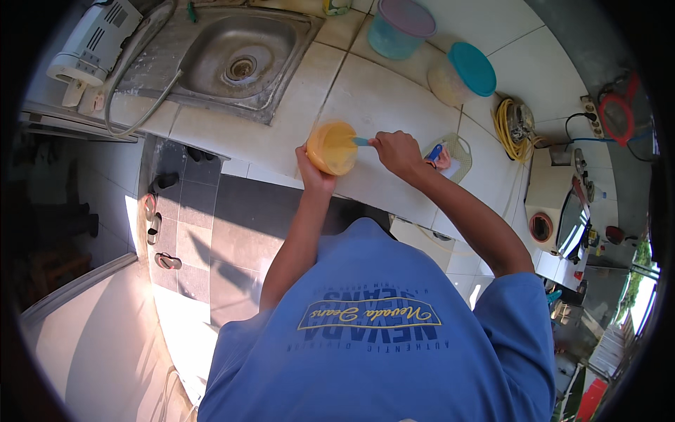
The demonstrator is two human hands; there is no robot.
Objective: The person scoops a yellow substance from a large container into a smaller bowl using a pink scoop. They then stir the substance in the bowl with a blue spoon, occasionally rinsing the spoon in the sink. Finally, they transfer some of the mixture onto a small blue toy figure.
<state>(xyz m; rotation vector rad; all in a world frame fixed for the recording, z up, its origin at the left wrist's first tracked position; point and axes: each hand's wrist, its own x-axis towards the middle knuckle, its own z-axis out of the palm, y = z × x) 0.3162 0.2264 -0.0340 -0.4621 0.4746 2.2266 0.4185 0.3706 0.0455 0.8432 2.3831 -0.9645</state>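
My left hand point(314, 172) grips the near left side of an orange-yellow bowl point(314, 146), which is tilted at the counter's front edge. A pale yellow, smeared-looking inside shows in the bowl. From the right, my right hand point(398, 152) closes round a utensil with a teal handle point(361, 141). That handle reaches over the bowl's right rim; its far end is inside the bowl and too blurred to name. Right of my right hand, a pale green tray point(460, 156) lies on the counter, bearing a pinkish packet and a small blue item.
Beyond the bowl at left is a steel sink point(281, 77) with a hose point(112, 105) beside it. Two lidded tubs, one blue with a purple lid point(404, 17) and one with a teal lid point(472, 69), stand against the wall. A yellow cable coil point(508, 133) lies right.
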